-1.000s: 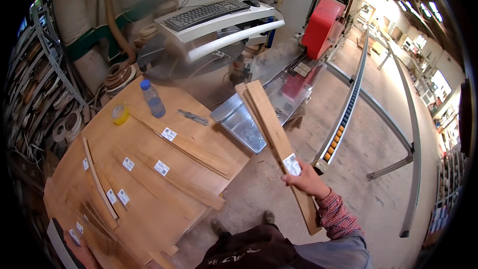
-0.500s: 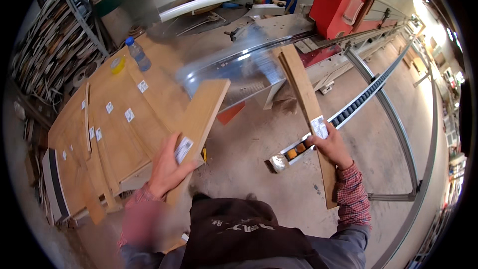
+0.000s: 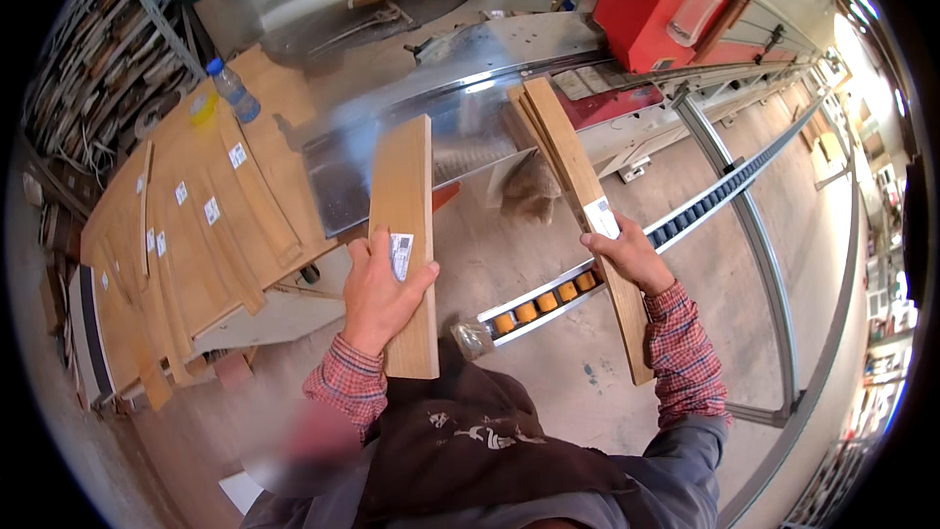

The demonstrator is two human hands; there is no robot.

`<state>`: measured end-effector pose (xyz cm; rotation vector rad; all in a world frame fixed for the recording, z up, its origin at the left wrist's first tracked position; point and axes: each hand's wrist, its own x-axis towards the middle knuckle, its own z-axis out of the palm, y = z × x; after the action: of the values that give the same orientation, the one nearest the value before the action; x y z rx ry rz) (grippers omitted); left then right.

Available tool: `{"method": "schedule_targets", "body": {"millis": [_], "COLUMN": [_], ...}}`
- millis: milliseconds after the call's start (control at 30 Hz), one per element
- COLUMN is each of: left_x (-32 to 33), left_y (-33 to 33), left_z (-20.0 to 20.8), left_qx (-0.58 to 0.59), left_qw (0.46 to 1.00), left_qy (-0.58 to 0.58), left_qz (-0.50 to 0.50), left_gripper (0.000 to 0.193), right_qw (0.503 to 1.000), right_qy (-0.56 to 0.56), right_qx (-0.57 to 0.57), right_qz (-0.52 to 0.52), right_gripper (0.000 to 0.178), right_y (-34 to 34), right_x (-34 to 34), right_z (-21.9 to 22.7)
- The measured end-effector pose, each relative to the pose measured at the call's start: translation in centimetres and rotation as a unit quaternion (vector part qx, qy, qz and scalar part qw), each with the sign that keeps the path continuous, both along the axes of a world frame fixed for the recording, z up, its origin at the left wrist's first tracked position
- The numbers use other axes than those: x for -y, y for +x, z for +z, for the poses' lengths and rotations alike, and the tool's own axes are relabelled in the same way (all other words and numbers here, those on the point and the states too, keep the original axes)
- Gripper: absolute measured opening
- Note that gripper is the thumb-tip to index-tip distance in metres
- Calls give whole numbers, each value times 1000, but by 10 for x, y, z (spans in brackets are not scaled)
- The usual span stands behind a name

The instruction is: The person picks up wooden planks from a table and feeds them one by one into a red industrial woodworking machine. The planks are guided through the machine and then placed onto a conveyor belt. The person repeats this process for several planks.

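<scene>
My left hand (image 3: 384, 292) is closed round a flat wooden board (image 3: 403, 181) that stands nearly upright in front of me. A white printed label (image 3: 400, 255) sticks to that board beside my fingers. In my right hand (image 3: 627, 253) are narrow wooden boards (image 3: 568, 152), at least two laid against each other and tilted, their far ends pointing away and left. Another white label (image 3: 601, 219) shows by my right thumb. The two loads are apart, with their far ends near a shiny metal machine table (image 3: 343, 176).
At left, a wooden worktop (image 3: 235, 240) carries labelled strips, a blue-capped bottle (image 3: 235, 93) and a yellow tape roll (image 3: 203, 108). A red machine housing (image 3: 661, 10) stands at the far right. A roller rail (image 3: 685, 220) crosses below my right hand, beside a metal frame (image 3: 764, 245).
My left hand has moved right with its board, which has turned from slanting to nearly upright. The view has shifted; my right hand keeps its hold on its boards.
</scene>
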<state>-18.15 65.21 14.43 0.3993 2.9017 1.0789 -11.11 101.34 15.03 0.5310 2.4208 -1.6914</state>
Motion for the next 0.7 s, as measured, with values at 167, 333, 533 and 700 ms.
{"method": "schedule_targets", "body": {"millis": [167, 333, 533, 700], "left_x": [-41, -82, -144, -181], "left_y": [2, 11, 11, 2], "left_z": [3, 9, -6, -18], "left_qx": [42, 62, 23, 27], "left_qw": [996, 989, 976, 960], "left_qy": [-75, -127, -169, -190], "left_qz": [19, 49, 134, 205], "left_gripper": [89, 91, 91, 90], "right_qw": [999, 996, 983, 965], "right_qy": [-17, -63, -152, -224], "right_qx": [20, 47, 64, 81], "right_qz": [25, 52, 86, 111], "right_gripper": [48, 49, 41, 49], "right_y": [-15, -28, -41, -56], "right_x": [-24, -47, -80, -93], "right_z": [-5, -14, -33, -41]}}
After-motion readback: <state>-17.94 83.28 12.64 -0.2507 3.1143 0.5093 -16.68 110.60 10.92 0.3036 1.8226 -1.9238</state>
